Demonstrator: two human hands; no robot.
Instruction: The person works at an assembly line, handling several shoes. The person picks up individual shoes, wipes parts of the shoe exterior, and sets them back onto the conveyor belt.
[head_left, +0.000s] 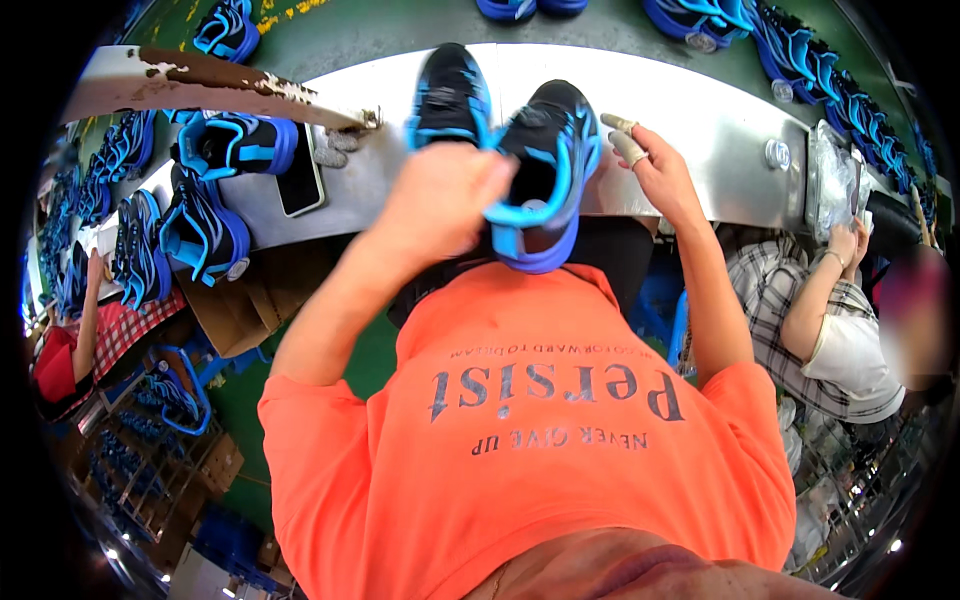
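Note:
Two black and blue sneakers stand side by side on the metal bench: the left sneaker [447, 95] and the right sneaker [548, 165], whose heel is toward me. My left hand [445, 195] is curled over the heel end of the left sneaker, its fingertips beside the collar of the right one. Motion blurs this hand, and what it holds, if anything, is hidden. To the right of the right sneaker, my right hand [655, 165] has its fingers stretched out, pale covers on two fingertips. Nothing shows in its grasp.
On the bench [720, 160] lie a phone [300, 180], grey finger covers [335, 148] and a roll of clear tape or stickers [777, 153]. More sneakers [205, 220] crowd the left. A rusty metal bar [220, 85] juts in. Co-workers sit on both sides.

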